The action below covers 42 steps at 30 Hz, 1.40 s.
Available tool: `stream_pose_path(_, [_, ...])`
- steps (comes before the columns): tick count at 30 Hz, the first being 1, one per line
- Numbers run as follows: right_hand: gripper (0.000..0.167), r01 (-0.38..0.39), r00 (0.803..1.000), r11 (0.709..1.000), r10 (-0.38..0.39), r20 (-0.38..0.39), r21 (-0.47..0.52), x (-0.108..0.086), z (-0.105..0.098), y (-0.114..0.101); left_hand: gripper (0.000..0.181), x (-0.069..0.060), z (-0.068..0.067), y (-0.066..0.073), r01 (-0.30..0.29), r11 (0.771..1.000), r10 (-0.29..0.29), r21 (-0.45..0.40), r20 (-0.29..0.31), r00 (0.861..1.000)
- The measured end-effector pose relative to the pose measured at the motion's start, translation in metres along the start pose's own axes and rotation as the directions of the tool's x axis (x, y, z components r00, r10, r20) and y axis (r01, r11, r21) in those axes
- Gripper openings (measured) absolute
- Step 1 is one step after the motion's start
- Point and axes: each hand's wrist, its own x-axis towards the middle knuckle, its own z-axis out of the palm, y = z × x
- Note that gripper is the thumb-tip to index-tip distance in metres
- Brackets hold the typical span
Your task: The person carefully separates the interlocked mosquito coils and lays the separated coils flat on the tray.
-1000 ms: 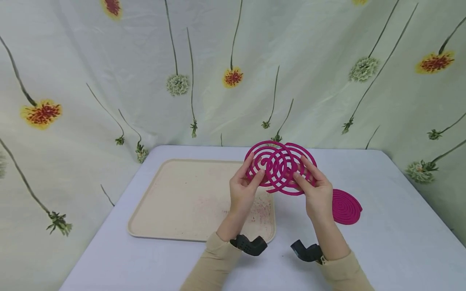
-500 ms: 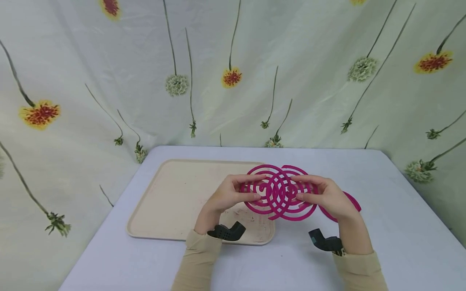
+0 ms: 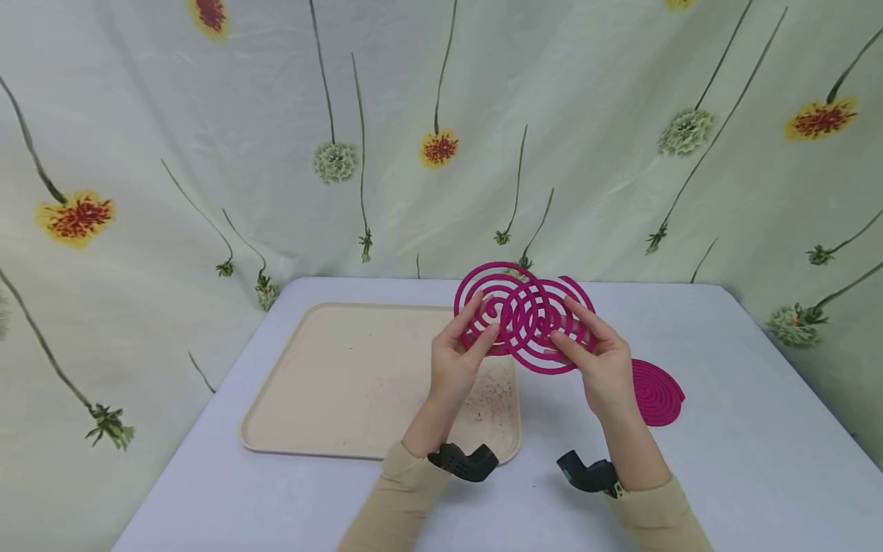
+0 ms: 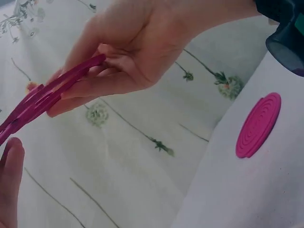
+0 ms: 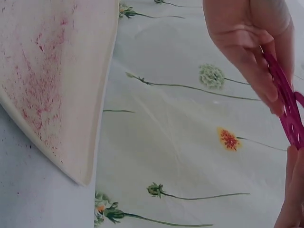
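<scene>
Two magenta mosquito coils, a left-hand coil (image 3: 498, 265) and a right-hand coil (image 3: 545, 371), overlap with their rings crossing, held up above the table. My left hand (image 3: 455, 360) pinches the left side between thumb and fingers. On the right side, my right hand (image 3: 607, 372) grips in the same way, its thumb on the near face. The left wrist view catches the coils (image 4: 47, 97) nearly edge-on; exactly how their strands interlock is hidden there. Behind the right forearm, a tightly wound magenta coil disc (image 3: 658, 392) lies flat on the table.
A beige tray (image 3: 331, 383) with pinkish crumbs lies on the left of the white-covered table (image 3: 745, 429), partly below the left forearm. A flower-printed curtain (image 3: 386, 100) hangs behind the table's far edge.
Half a second ago both hands were lower and turned inward, wrists farther apart. They have risen again and drawn closer. The coils moved up with them, and their overlap has shifted slightly.
</scene>
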Motion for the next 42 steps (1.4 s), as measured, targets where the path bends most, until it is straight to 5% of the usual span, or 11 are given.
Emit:
stream_pose_path(3, [0.048, 0.013, 0.999, 1.0, -0.013, -0.035, 0.003, 0.001, 0.0, -0.001, 0.051, 0.0, 0.002, -0.001, -0.031, 0.999, 0.03, 0.018, 0.049, 0.998])
stream_pose_path(7, [0.044, 0.02, 0.995, 0.989, -0.005, 0.1, -0.147, 0.003, -0.018, -0.005, 0.052, 0.004, -0.014, 0.005, -0.013, 0.999, 0.005, 0.031, 0.233, 0.973])
stream_pose_path(10, [0.037, 0.043, 0.957, 0.96, 0.041, 0.289, -0.276, 0.005, -0.035, -0.01, 0.055, 0.006, -0.031, 0.012, 0.036, 0.998, -0.054, 0.049, 0.43, 0.901])
stream_pose_path(14, [0.031, 0.069, 0.825, 0.939, 0.136, 0.548, -0.337, 0.007, -0.05, -0.013, 0.058, 0.007, -0.046, 0.019, 0.095, 0.989, -0.146, 0.114, 0.627, 0.766])
stream_pose_path(17, [0.028, 0.101, 0.764, 0.932, 0.151, 0.627, -0.348, 0.008, -0.052, -0.012, 0.06, 0.007, -0.048, 0.021, 0.123, 0.981, -0.193, 0.151, 0.657, 0.729])
stream_pose_path(20, [0.03, 0.137, 0.809, 0.92, 0.11, 0.577, -0.366, 0.008, -0.048, -0.01, 0.062, 0.007, -0.044, 0.02, 0.144, 0.979, -0.204, 0.146, 0.617, 0.76])
stream_pose_path(25, [0.043, 0.073, 0.917, 0.939, 0.069, 0.392, -0.336, 0.006, -0.037, -0.008, 0.062, 0.007, -0.034, 0.017, 0.126, 0.986, -0.164, 0.113, 0.457, 0.874])
stream_pose_path(31, [0.043, -0.025, 0.99, 0.984, 0.049, 0.132, -0.179, 0.003, -0.017, -0.006, 0.058, 0.002, -0.011, 0.007, 0.062, 0.996, -0.072, 0.066, 0.175, 0.982])
stream_pose_path(34, [0.044, -0.047, 0.999, 0.995, 0.044, -0.03, -0.089, 0.001, -0.003, -0.002, 0.058, -0.003, 0.004, -0.001, -0.023, 0.994, 0.017, 0.105, 0.065, 0.998])
stream_pose_path(37, [0.043, -0.051, 0.992, 0.997, 0.044, -0.115, -0.058, 0.0, 0.002, 0.0, 0.058, -0.006, 0.012, -0.005, -0.072, 0.987, 0.065, 0.142, 0.051, 0.997])
stream_pose_path(42, [0.039, -0.034, 0.997, 0.986, 0.045, 0.061, -0.166, 0.003, -0.015, -0.005, 0.049, 0.0, -0.005, 0.001, -0.057, 0.995, 0.039, 0.079, 0.213, 0.976])
